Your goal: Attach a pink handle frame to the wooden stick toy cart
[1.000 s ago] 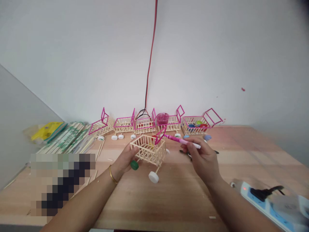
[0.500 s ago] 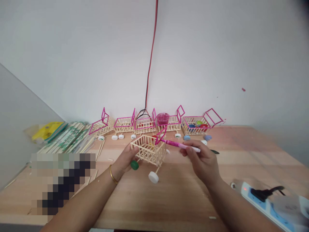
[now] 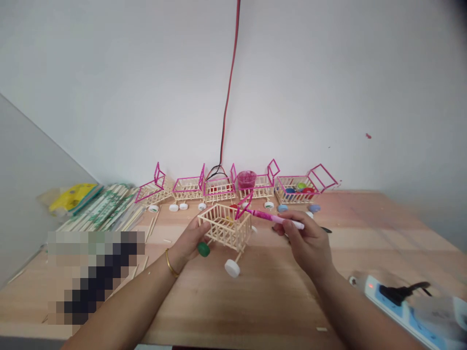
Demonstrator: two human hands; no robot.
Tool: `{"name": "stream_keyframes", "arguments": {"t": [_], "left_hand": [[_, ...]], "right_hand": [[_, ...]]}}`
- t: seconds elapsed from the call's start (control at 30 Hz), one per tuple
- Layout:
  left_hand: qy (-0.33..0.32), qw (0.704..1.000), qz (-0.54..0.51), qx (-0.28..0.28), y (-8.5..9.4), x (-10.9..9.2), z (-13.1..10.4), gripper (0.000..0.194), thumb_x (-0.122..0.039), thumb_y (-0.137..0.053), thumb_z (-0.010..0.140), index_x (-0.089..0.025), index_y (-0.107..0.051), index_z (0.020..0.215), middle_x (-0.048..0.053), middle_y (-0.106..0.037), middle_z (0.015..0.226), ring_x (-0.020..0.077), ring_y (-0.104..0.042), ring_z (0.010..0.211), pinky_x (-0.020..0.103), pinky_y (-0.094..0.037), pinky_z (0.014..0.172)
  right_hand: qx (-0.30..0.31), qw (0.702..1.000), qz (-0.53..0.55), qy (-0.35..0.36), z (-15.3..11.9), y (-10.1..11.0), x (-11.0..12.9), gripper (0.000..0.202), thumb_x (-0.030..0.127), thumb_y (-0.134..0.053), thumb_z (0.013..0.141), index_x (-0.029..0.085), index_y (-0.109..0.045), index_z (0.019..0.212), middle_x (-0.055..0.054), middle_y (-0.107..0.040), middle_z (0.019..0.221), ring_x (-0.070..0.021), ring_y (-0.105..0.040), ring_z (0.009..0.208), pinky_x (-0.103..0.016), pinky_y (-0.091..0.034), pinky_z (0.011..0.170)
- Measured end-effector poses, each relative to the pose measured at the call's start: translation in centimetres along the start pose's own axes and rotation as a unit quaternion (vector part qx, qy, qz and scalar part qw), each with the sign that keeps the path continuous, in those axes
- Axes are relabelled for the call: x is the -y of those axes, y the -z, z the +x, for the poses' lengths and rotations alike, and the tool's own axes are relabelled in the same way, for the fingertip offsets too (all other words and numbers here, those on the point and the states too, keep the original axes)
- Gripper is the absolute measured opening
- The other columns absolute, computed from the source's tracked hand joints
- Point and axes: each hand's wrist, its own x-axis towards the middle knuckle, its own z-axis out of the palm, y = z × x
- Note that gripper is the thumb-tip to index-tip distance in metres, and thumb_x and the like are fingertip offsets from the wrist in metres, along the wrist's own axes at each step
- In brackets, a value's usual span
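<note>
My left hand (image 3: 192,237) grips the left end of a small stick-built toy cart (image 3: 222,226), held tilted above the table. Its basket is bare wood, while the handle frame (image 3: 243,206) at its right end is magenta. A green bottle-cap wheel (image 3: 203,249) and a white cap wheel (image 3: 232,268) show underneath. In my right hand (image 3: 306,240) is a paintbrush (image 3: 279,221) with a pale handle and a magenta-stained front, pinched between thumb and fingers. The brush tip touches or nearly touches the handle frame; I cannot tell which.
Along the wall stand several similar carts (image 3: 188,187) with magenta rims and handles. A cup of magenta paint (image 3: 246,180) sits among them. Packs of sticks (image 3: 105,206) and a yellow bag (image 3: 75,198) lie left. A power strip (image 3: 392,304) with a black plug is at the right front.
Hardly anything differs. The brush in my right hand has shifted very slightly at the cart's handle frame; my left hand holds the cart in the same place.
</note>
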Motion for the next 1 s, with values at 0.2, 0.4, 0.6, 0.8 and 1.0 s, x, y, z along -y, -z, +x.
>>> {"name": "stream_keyframes", "arguments": {"t": [0.2, 0.4, 0.6, 0.8, 1.0], "left_hand": [[0.004, 1.0, -0.01, -0.018, -0.25, -0.18, -0.08, 0.08, -0.049, -0.093, 0.061, -0.018, -0.062, 0.128, 0.008, -0.074, 0.105, 0.0179, -0.071, 0.088, 0.022, -0.055, 0.072], [0.007, 1.0, 0.001, -0.014, -0.26, -0.21, -0.12, 0.077, -0.051, -0.091, 0.063, -0.018, -0.063, 0.126, 0.009, -0.074, 0.105, 0.0181, -0.07, 0.086, 0.021, -0.053, 0.064], [0.005, 1.0, 0.017, 0.012, -0.39, -0.3, -0.06, 0.066, -0.053, -0.089, 0.066, -0.016, -0.068, 0.117, 0.009, -0.072, 0.101, 0.017, -0.067, 0.084, 0.02, -0.051, 0.061], [0.008, 1.0, 0.021, 0.008, -0.32, -0.18, -0.07, 0.071, -0.051, -0.089, 0.065, -0.018, -0.065, 0.123, 0.008, -0.071, 0.1, 0.0156, -0.066, 0.08, 0.019, -0.05, 0.06], [0.013, 0.999, 0.021, 0.021, -0.35, -0.09, -0.07, 0.064, -0.05, -0.089, 0.066, -0.016, -0.066, 0.115, 0.007, -0.07, 0.097, 0.0147, -0.064, 0.08, 0.021, -0.05, 0.069]], "right_hand": [[0.008, 1.0, -0.002, -0.002, 0.07, -0.07, 0.02, 0.017, 0.039, -0.066, 0.094, 0.023, -0.071, 0.096, -0.001, -0.074, 0.07, -0.0126, -0.07, 0.06, -0.021, -0.058, 0.056], [-0.013, 1.0, -0.022, -0.016, 0.16, 0.06, -0.07, 0.022, 0.043, -0.066, 0.093, 0.022, -0.072, 0.096, -0.001, -0.072, 0.068, -0.0132, -0.068, 0.059, -0.022, -0.057, 0.057], [-0.006, 1.0, -0.018, -0.02, 0.27, 0.06, 0.3, 0.026, 0.047, -0.066, 0.092, 0.021, -0.071, 0.093, -0.002, -0.071, 0.067, -0.0143, -0.067, 0.058, -0.025, -0.057, 0.055], [-0.01, 1.0, -0.019, -0.017, 0.27, 0.1, 0.07, 0.023, 0.044, -0.065, 0.093, 0.022, -0.071, 0.094, -0.001, -0.07, 0.067, -0.0135, -0.065, 0.057, -0.024, -0.056, 0.055], [0.013, 1.0, -0.017, -0.021, 0.19, 0.15, -0.12, 0.02, 0.041, -0.066, 0.093, 0.022, -0.071, 0.094, -0.001, -0.07, 0.068, -0.0137, -0.066, 0.059, -0.023, -0.056, 0.056]]}}
